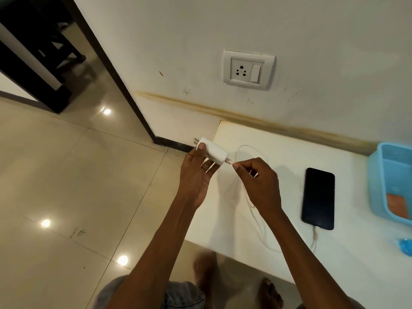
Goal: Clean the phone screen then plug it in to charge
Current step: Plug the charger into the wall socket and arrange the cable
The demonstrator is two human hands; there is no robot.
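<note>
White counter [278,152] ran along the wall, blue basket [379,186] at its far right. Phone [318,198] lay face-up on counter near basket, screen dark, white cable [263,228] plugged into its near end. Wall socket [248,69] sat above, nothing in it. L hand [196,175] gripped charger brick [214,152]; R hand [259,186] pinched cable's USB plug [229,161] at brick's port.

Left hand [196,175] grips charger [213,152] — right hand [259,186] pinches plug [229,161].
</note>
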